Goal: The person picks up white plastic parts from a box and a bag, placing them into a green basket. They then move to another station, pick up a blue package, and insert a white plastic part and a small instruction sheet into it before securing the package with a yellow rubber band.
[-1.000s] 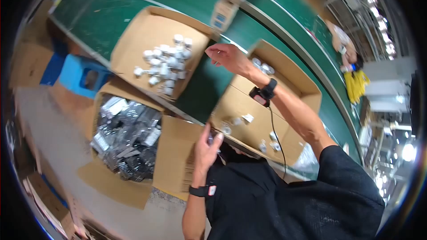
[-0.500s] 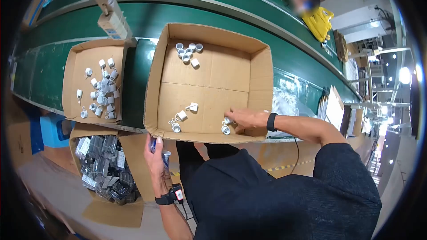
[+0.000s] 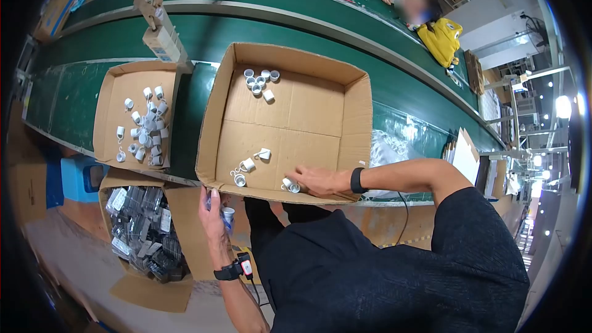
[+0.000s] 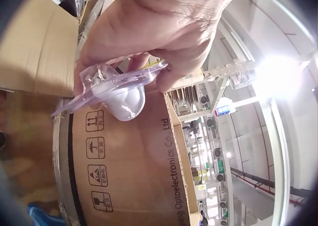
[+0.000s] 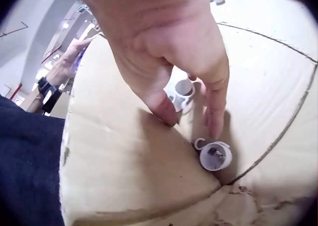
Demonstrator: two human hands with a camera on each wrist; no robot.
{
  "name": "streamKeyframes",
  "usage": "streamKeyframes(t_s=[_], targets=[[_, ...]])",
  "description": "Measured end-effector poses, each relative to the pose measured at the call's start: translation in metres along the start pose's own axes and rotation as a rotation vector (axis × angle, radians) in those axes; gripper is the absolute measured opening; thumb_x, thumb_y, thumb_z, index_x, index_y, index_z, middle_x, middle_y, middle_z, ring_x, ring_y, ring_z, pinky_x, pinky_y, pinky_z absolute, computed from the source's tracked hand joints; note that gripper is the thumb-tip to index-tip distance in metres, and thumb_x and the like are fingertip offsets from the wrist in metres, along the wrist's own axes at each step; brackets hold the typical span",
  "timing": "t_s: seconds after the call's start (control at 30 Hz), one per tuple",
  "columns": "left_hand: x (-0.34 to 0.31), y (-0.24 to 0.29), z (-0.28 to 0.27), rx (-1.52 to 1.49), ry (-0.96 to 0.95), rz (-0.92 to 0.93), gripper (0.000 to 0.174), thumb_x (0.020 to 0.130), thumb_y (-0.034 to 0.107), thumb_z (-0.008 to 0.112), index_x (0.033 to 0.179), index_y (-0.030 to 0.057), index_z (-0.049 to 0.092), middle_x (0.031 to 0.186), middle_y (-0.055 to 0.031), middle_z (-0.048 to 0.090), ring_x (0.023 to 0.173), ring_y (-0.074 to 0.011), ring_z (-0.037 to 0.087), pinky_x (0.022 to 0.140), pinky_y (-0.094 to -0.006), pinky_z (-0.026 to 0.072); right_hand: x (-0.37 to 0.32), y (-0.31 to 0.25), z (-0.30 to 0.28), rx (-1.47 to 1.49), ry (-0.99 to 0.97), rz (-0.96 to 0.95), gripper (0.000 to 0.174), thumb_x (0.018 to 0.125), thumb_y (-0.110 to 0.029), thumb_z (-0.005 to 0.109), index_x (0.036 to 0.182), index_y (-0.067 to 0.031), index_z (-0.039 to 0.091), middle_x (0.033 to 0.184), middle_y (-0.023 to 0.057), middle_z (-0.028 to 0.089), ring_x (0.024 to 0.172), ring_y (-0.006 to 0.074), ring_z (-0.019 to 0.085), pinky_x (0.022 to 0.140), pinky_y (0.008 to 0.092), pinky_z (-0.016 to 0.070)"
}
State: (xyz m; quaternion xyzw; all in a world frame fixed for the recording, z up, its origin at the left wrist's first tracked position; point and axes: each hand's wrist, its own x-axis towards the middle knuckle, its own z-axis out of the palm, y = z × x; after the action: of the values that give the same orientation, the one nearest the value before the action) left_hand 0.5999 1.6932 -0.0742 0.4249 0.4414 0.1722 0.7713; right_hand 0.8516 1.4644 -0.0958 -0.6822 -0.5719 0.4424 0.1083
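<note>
While down in the box (image 3: 357,117) by its front wall, pinched a cap (image 5: 181,89) in curled right hand (image 3: 314,180) fingers, second cap (image 5: 214,155) just beside. Gripped blister (image 4: 119,84) between left hand (image 3: 209,209) thumb and fingers under the rim, probably for short reach.

Box interior: middle and right side open, front edge crowded.
The box (image 3: 362,123) floor is bare across its middle and right. Far caps (image 3: 259,79) bunch in the far left corner and near caps (image 3: 248,165) lie by the front left. The right hand (image 3: 314,180) sits low against the front wall with a cap (image 5: 181,89) between its fingers and a loose cap (image 5: 215,155) just beside them. The left hand (image 3: 213,213), gripping a pack (image 4: 117,87), is outside, below that wall.
</note>
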Motion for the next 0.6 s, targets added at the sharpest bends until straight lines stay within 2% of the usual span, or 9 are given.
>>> streamKeyframes(t_s=[0.1,0.2,0.33,0.4,0.47,0.53,0.6], targets=[[-0.004,0.005,0.002,-0.011,0.006,-0.008,0.055,0.106,0.022,0.058,0.151,-0.0057,0.043,0.137,-0.0139,0.059,0.118,-0.0193,0.06,0.102,-0.0325,0.0489,0.021,0.0,-0.002,-0.191,0.033,-0.222,0.044,0.084,-0.001,0.064,0.124,-0.0019,0.047,0.109,0.0243,0.052,0.097,0.0477,0.061,0.082,0.0519,0.0525],[0.0,0.0,0.0,-0.003,0.011,0.022,0.054,0.106,0.022,0.058,0.151,-0.0057,0.043,0.136,-0.0137,0.06,0.117,-0.0192,0.061,0.101,-0.0325,0.049,0.041,0.011,0.007,-0.227,-0.104,-0.378,0.039,0.083,0.0,0.063,0.119,-0.0026,0.048,0.106,0.0227,0.052,0.092,0.0461,0.062,0.077,0.0515,0.0525],[0.004,-0.006,-0.006,0.038,0.03,0.02,0.055,0.106,0.022,0.058,0.151,-0.0058,0.043,0.136,-0.0132,0.06,0.116,-0.0185,0.061,0.1,-0.0319,0.0493,0.038,0.038,-0.011,0.014,-0.111,-0.254,0.036,0.078,-0.004,0.067,0.111,-0.003,0.052,0.104,0.0227,0.055,0.087,0.0456,0.063,0.072,0.0522,0.0527],[0.0,-0.004,-0.006,0.041,0.042,0.003,0.054,0.106,0.022,0.059,0.151,-0.0053,0.044,0.135,-0.0129,0.06,0.115,-0.018,0.061,0.1,-0.0319,0.0498,0.02,0.045,-0.038,0.074,-0.231,-0.1,0.039,0.074,-0.008,0.071,0.11,-0.003,0.056,0.104,0.0232,0.059,0.087,0.046,0.064,0.072,0.0527,0.0533],[-0.004,0.005,0.0,0.04,0.044,-0.014,0.052,0.106,0.022,0.059,0.15,-0.0044,0.046,0.135,-0.0128,0.061,0.114,-0.0179,0.062,0.099,-0.0325,0.0506,0.0,0.044,-0.046,-0.048,-0.403,-0.072,0.044,0.075,-0.008,0.072,0.117,-0.0053,0.056,0.11,0.0225,0.058,0.091,0.0455,0.064,0.074,0.0519,0.0534],[-0.002,0.006,0.0,-0.109,-0.011,-0.026,0.054,0.108,0.029,0.055,0.151,-0.0017,0.045,0.134,-0.0134,0.061,0.114,-0.0203,0.063,0.099,-0.0347,0.0516,-0.019,0.051,-0.042,-0.146,-0.446,-0.107,0.047,0.076,-0.008,0.072,0.121,-0.0074,0.057,0.114,0.0221,0.058,0.094,0.045,0.064,0.075,0.0512,0.0542],[-0.003,0.008,-0.003,-0.296,-0.035,-0.06,0.057,0.109,0.038,0.051,0.152,0.001,0.043,0.132,-0.0142,0.063,0.112,-0.0231,0.065,0.098,-0.0372,0.0531,-0.031,0.056,-0.009,-0.201,-0.375,-0.233,0.048,0.077,-0.008,0.072,0.123,-0.0096,0.06,0.117,0.022,0.06,0.096,0.0445,0.065,0.076,0.0507,0.0554]])
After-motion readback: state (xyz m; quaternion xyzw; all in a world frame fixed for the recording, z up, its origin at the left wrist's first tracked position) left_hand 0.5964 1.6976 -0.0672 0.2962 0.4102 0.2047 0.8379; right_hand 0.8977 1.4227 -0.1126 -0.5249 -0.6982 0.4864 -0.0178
